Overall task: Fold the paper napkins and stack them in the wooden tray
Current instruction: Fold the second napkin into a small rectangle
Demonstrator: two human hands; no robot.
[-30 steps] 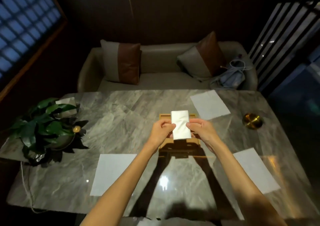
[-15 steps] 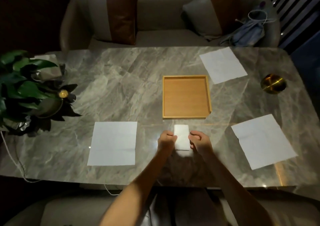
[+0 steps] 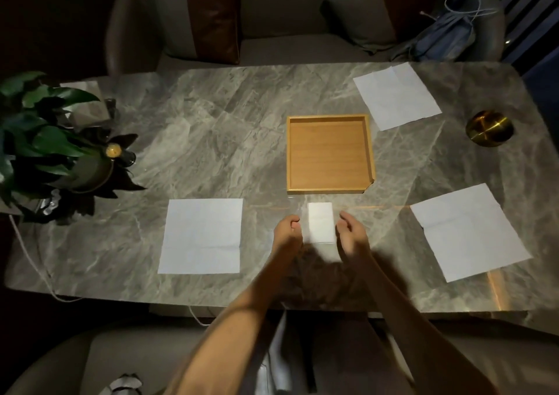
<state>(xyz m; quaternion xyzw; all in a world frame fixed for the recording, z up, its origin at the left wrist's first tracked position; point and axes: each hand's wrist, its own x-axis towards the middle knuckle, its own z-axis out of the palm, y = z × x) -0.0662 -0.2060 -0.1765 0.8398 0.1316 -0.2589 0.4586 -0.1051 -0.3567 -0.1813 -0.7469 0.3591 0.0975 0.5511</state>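
Observation:
A small folded white napkin (image 3: pixel 321 222) lies flat on the marble table (image 3: pixel 211 140), just in front of the wooden tray (image 3: pixel 328 118), which has nothing in it. My left hand (image 3: pixel 287 233) sits just left of the folded napkin with its fingers curled in, a small gap between them. My right hand (image 3: pixel 352 237) is just to its right, fingers loosely apart and not gripping it. Three unfolded napkins lie flat: one at the near left (image 3: pixel 202 237), one at the near right (image 3: pixel 469 231), one at the far right (image 3: pixel 396 95).
A potted plant (image 3: pixel 54 146) stands at the table's left end, with a cable trailing off the near edge. A gold bowl (image 3: pixel 489 128) sits at the right end. Behind the table is a sofa with cushions and a blue bag (image 3: pixel 447 37).
The folded napkin went from held up in both hands over the tray down onto the table in front of it. Both hands have now come off it. The view tilted downward.

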